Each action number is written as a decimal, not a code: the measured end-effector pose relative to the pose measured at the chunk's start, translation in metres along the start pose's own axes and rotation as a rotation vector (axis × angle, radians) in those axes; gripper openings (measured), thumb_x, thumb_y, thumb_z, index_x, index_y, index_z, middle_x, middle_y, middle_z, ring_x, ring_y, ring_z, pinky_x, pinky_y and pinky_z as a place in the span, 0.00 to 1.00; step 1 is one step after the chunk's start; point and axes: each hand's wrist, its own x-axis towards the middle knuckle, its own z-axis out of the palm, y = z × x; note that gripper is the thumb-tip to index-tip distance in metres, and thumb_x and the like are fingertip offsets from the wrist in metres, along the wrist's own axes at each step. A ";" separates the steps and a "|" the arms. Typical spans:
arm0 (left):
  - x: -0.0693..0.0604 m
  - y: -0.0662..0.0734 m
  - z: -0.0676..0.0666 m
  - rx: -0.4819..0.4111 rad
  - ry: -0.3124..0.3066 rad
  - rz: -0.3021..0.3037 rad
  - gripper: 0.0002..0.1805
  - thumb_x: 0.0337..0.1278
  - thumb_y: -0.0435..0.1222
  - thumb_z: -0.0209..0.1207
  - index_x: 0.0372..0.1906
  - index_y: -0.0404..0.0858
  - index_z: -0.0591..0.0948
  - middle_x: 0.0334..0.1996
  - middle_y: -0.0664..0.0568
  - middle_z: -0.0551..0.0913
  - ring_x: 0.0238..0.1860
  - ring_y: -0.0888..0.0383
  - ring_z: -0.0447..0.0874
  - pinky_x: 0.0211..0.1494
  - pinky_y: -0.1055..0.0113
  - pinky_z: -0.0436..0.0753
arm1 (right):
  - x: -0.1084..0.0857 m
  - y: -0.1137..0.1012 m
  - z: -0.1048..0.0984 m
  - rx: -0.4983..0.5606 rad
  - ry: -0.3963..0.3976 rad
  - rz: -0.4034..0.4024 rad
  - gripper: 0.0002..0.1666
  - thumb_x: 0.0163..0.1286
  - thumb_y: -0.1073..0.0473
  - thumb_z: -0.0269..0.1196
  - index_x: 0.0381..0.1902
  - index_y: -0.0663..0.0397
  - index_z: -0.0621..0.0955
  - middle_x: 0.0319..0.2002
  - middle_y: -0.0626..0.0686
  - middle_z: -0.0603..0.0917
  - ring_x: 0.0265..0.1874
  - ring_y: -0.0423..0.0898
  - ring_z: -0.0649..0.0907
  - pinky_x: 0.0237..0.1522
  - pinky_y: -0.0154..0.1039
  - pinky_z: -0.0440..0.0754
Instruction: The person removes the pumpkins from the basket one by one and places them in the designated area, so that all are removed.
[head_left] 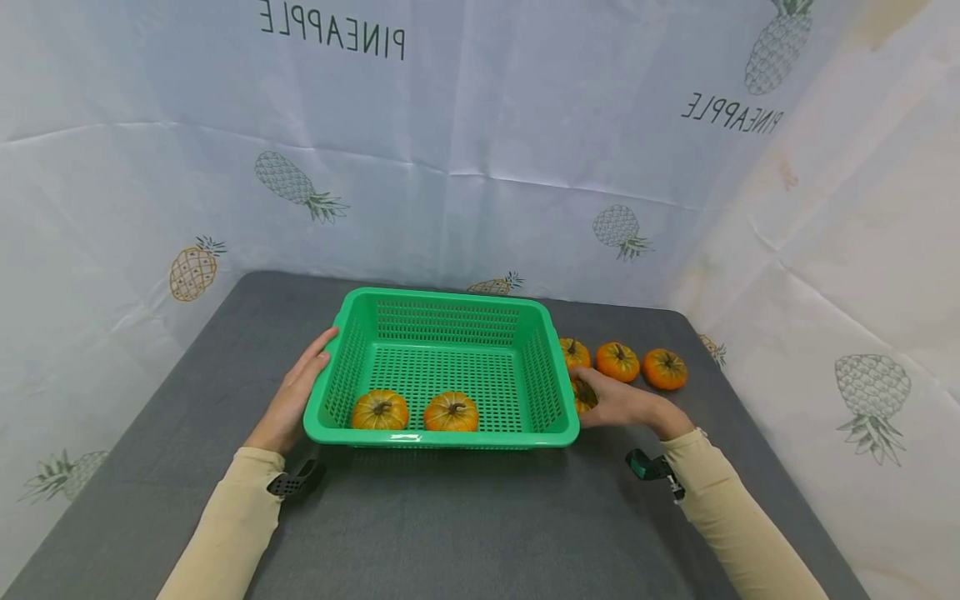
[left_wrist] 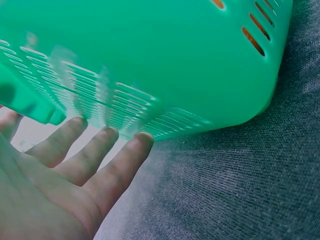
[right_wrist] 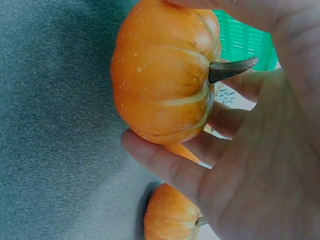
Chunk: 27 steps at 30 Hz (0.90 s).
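A green slotted basket [head_left: 442,437] sits on the dark table, with two small orange pumpkins [head_left: 379,410] [head_left: 451,412] inside along its near wall. My left hand [head_left: 288,404] lies against the basket's left side; in the left wrist view its fingers [left_wrist: 117,170] are extended beside the slotted wall. Just outside the right wall, my right hand [head_left: 622,402] grips another pumpkin [head_left: 582,397]. The right wrist view shows that pumpkin [right_wrist: 165,75] between thumb and fingers, its stem toward the palm of my hand [right_wrist: 260,150].
Three more pumpkins [head_left: 573,353] [head_left: 617,362] [head_left: 664,369] stand in a row right of the basket, beyond my right hand. A white cloth [head_left: 450,125] printed with pineapples hangs behind and beside the table [head_left: 450,517].
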 end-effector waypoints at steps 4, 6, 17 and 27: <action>0.000 0.000 0.000 -0.008 -0.006 0.002 0.33 0.80 0.59 0.36 0.82 0.64 0.45 0.83 0.46 0.41 0.77 0.43 0.54 0.54 0.74 0.77 | 0.001 0.004 0.002 0.003 -0.003 -0.007 0.42 0.66 0.50 0.72 0.71 0.54 0.67 0.67 0.58 0.71 0.65 0.57 0.72 0.67 0.63 0.70; 0.000 0.000 0.000 -0.008 -0.007 0.002 0.33 0.80 0.59 0.36 0.82 0.64 0.45 0.83 0.46 0.41 0.77 0.43 0.54 0.54 0.75 0.77 | 0.001 0.005 0.002 0.008 -0.012 -0.025 0.41 0.66 0.50 0.72 0.71 0.54 0.67 0.67 0.58 0.72 0.65 0.57 0.72 0.67 0.62 0.71; -0.001 0.000 0.000 -0.004 -0.001 -0.004 0.32 0.80 0.59 0.37 0.82 0.65 0.46 0.84 0.48 0.41 0.78 0.42 0.52 0.55 0.75 0.76 | 0.003 0.006 0.006 0.011 -0.031 -0.061 0.44 0.66 0.49 0.73 0.74 0.51 0.67 0.69 0.56 0.72 0.67 0.56 0.73 0.68 0.61 0.71; 0.000 0.000 -0.001 -0.004 -0.005 -0.006 0.33 0.79 0.60 0.37 0.82 0.65 0.46 0.83 0.48 0.41 0.78 0.42 0.53 0.54 0.75 0.77 | 0.004 0.005 0.007 0.036 -0.047 -0.078 0.42 0.66 0.50 0.73 0.73 0.49 0.68 0.68 0.54 0.73 0.66 0.55 0.73 0.68 0.60 0.70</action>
